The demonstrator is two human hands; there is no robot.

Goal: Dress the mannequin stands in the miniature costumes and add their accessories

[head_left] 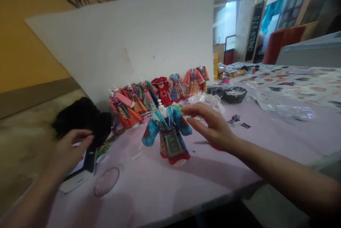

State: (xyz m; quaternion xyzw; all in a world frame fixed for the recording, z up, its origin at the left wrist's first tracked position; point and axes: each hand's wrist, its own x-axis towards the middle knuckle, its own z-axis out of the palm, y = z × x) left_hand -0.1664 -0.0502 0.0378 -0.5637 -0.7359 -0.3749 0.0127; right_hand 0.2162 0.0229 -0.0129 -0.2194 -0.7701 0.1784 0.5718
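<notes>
Colourful doll dresses (157, 91) already lined up at back; blue embroidered doll dress (169, 132) out front, right hand (211, 126) spread beside it, left hand (70, 153) grip can't tell.

The doll dress (166, 135) is blue with a mottled pattern, with a grey patterned panel and red hem. The worktop (128, 199) is pale pink; the board (119, 43) is off-white.

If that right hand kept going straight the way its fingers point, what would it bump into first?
Probably the miniature blue embroidered robe on a white doll-sized mannequin, just past the right hand. A small green scrap at the robe's shoulder might come first; depth is hard to judge here.
</notes>
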